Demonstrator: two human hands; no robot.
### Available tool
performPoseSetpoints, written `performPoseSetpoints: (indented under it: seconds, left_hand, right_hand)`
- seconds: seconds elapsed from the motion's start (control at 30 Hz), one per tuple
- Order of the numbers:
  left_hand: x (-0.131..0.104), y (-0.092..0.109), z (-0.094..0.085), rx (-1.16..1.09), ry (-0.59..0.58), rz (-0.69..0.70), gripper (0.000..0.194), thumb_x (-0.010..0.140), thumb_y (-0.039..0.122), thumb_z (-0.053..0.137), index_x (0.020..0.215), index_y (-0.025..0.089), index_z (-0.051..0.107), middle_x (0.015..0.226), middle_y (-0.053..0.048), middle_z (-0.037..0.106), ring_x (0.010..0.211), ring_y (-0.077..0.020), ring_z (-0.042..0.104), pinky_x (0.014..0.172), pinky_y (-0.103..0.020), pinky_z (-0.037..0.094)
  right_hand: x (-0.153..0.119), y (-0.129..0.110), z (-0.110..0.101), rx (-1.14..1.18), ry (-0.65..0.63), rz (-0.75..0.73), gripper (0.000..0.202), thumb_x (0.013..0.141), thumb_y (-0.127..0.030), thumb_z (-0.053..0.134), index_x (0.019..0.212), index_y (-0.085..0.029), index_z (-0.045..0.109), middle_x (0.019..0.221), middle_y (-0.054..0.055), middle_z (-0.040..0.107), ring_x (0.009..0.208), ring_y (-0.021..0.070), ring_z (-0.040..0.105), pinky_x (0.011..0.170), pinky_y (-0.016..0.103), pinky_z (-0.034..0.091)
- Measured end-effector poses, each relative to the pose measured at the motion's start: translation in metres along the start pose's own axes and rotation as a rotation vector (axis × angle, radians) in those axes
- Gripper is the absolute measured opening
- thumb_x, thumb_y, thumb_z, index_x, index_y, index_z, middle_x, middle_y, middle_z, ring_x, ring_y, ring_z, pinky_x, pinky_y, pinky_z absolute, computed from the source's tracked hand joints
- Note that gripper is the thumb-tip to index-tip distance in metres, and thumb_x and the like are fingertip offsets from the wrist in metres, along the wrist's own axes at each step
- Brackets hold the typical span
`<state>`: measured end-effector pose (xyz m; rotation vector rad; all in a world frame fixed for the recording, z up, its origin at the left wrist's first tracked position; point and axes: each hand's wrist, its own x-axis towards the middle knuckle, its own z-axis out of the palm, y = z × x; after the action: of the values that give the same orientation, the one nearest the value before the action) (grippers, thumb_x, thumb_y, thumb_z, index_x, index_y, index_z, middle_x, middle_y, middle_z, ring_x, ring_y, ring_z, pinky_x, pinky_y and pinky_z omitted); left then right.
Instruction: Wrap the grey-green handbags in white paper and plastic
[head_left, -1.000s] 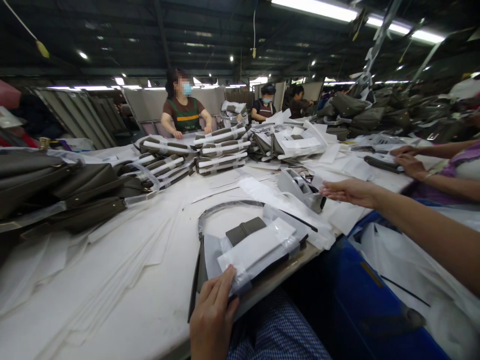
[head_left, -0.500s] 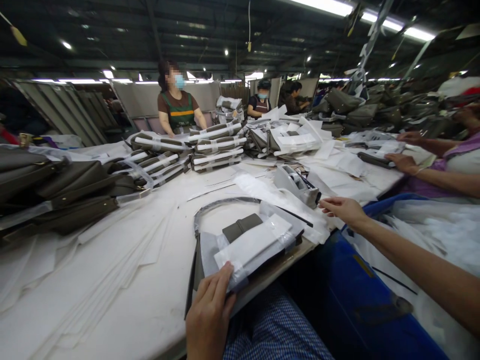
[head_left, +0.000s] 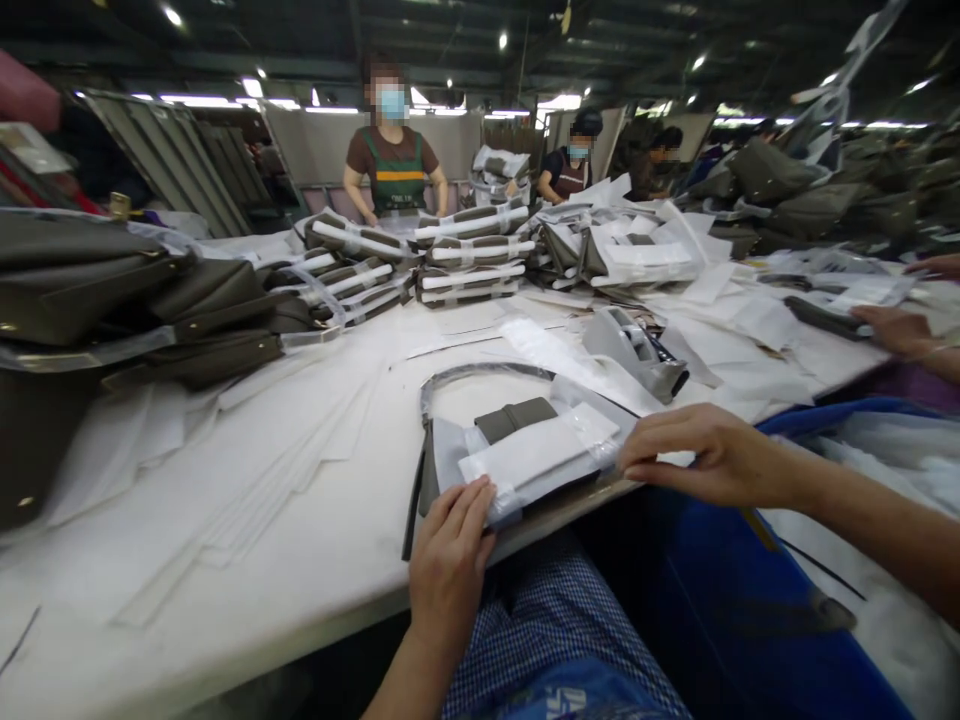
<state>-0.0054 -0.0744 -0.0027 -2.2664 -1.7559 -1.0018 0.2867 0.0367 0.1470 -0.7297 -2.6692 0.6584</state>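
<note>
A dark olive handbag [head_left: 516, 420] lies on the table's near edge, with white foam sheet [head_left: 536, 452] taped over its front. Its wrapped strap [head_left: 487, 372] arches behind it. My left hand [head_left: 454, 545] grips the bag's near left corner, fingers on top of the wrapping. My right hand [head_left: 697, 455] is at the bag's right end with thumb and fingers pinched together; whatever is between the fingertips is too small to make out. Just behind the right hand stands a grey tape dispenser [head_left: 634, 350].
Stacked wrapped bags [head_left: 476, 265] stand across the table, and dark bags [head_left: 187, 300] are piled at left. White sheets [head_left: 255, 470] are spread at left. A blue bin [head_left: 720, 590] is below right. A co-worker [head_left: 394, 165] stands opposite; another person's hand [head_left: 896, 328] is at right.
My right hand has moved from beside the tape dispenser to the bag's right end. My left hand stays on the bag. The view has turned slightly right and down.
</note>
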Motion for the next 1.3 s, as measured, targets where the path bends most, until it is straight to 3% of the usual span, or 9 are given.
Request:
performPoseSetpoints:
  seconds: [0.13,0.3,0.57,0.77,0.93,1.13,1.3]
  left_hand:
    - [0.001,0.006,-0.002,0.008,0.017,-0.070,0.058,0.075,0.002,0.072,0.128,0.022,0.059,0.138,-0.006,0.060,0.125,-0.0266,0.052,0.106,-0.042,0.050]
    - [0.003,0.010,-0.004,-0.026,0.025,-0.148,0.054,0.075,0.005,0.075,0.124,0.026,0.062,0.132,-0.007,0.058,0.125,-0.0277,0.050,0.105,-0.045,0.050]
    - [0.004,0.010,-0.003,-0.134,0.014,-0.179,0.050,0.080,0.002,0.068,0.125,0.023,0.058,0.120,-0.007,0.064,0.111,-0.0262,0.057,0.097,-0.045,0.052]
    - [0.001,0.010,-0.001,-0.108,0.035,-0.172,0.043,0.082,0.005,0.066,0.121,0.018,0.054,0.113,-0.007,0.066,0.106,-0.0260,0.060,0.094,-0.043,0.053]
    - [0.000,0.010,0.001,-0.057,0.038,-0.143,0.041,0.083,0.007,0.066,0.120,0.019,0.054,0.111,-0.007,0.067,0.103,-0.0247,0.061,0.091,-0.040,0.054]
    - [0.002,0.010,0.002,-0.041,0.063,-0.147,0.041,0.081,0.006,0.068,0.117,0.019,0.055,0.107,-0.006,0.068,0.098,-0.0235,0.062,0.087,-0.039,0.055]
    - [0.001,0.011,0.002,-0.040,0.069,-0.150,0.043,0.080,0.003,0.066,0.118,0.020,0.054,0.107,-0.006,0.067,0.100,-0.0239,0.062,0.087,-0.039,0.054]
  right_hand:
    - [0.063,-0.028,0.018,0.132,-0.321,-0.126,0.018,0.091,-0.032,0.062,0.087,-0.017,0.072,0.075,0.004,0.070,0.069,0.0114,0.063,0.066,0.020,0.047]
    - [0.128,-0.023,0.045,-0.012,-0.541,-0.208,0.018,0.086,-0.033,0.066,0.086,-0.018,0.074,0.071,0.001,0.070,0.062,0.0111,0.061,0.059,0.021,0.040]
    - [0.179,-0.023,0.069,-0.339,-0.784,-0.197,0.012,0.076,-0.034,0.074,0.086,-0.028,0.078,0.070,-0.001,0.073,0.060,0.0140,0.058,0.054,0.026,0.028]
    - [0.202,-0.028,0.082,-0.509,-0.848,-0.175,0.016,0.065,-0.044,0.084,0.072,-0.030,0.078,0.060,-0.003,0.068,0.055,0.0148,0.055,0.056,0.028,0.027]
    - [0.218,-0.029,0.090,-0.470,-0.874,-0.170,0.020,0.052,-0.041,0.089,0.056,-0.030,0.073,0.044,-0.008,0.057,0.048,0.0108,0.050,0.055,0.026,0.027]
    - [0.230,-0.030,0.091,-0.536,-0.952,-0.209,0.021,0.055,-0.045,0.088,0.068,-0.030,0.079,0.056,-0.006,0.067,0.051,0.0108,0.051,0.055,0.026,0.026]
    - [0.236,-0.024,0.092,-0.611,-0.909,-0.236,0.033,0.055,-0.055,0.086,0.071,-0.027,0.079,0.060,-0.004,0.069,0.051,0.0115,0.050,0.055,0.026,0.025]
